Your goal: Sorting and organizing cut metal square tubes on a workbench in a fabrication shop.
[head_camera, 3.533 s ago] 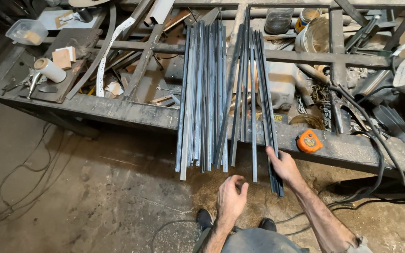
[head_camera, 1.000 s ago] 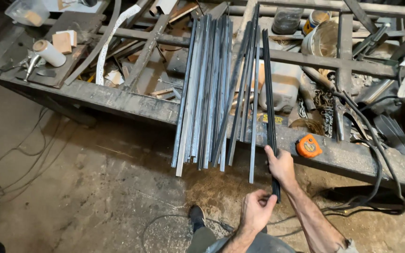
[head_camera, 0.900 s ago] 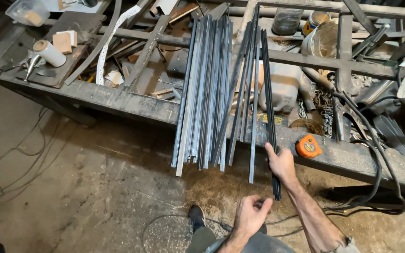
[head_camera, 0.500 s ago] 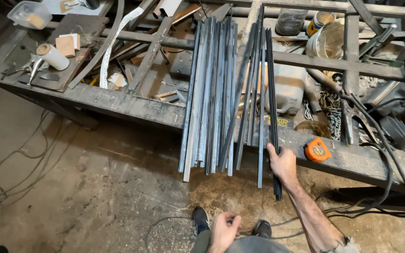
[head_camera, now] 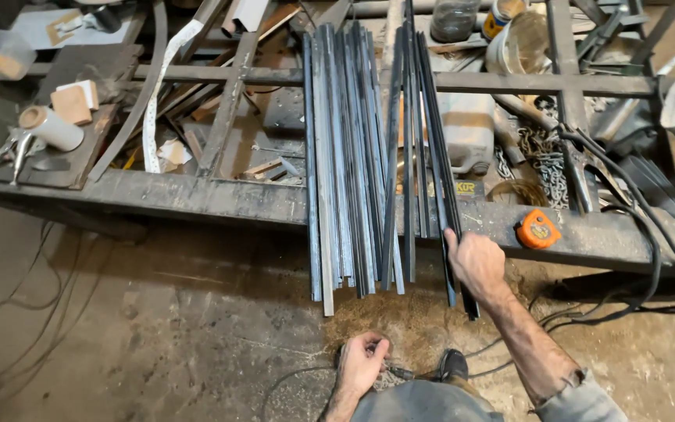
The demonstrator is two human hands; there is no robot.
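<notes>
Several long dark steel bars [head_camera: 353, 172] lie side by side across a metal workbench frame [head_camera: 197, 197], their near ends sticking out over the floor. My right hand [head_camera: 474, 262] grips the rightmost bars [head_camera: 441, 156] near their overhanging ends. My left hand [head_camera: 362, 363] hangs low by my waist, fingers curled on a small dark object that I cannot identify. An orange tape measure [head_camera: 537, 230] rests on the bench edge just right of my right hand.
The bench holds clutter: a white strap [head_camera: 167, 86], a tape roll [head_camera: 50, 127], a chain [head_camera: 537, 152], cans [head_camera: 509, 39] and black cables [head_camera: 658, 234]. Cables trail over the dusty concrete floor [head_camera: 119, 328]. My shoe [head_camera: 453, 364] stands below the bars.
My left hand dropped from chest height toward my waist and curled up. The right hand stays on the rightmost bars, and the view shifted slightly.
</notes>
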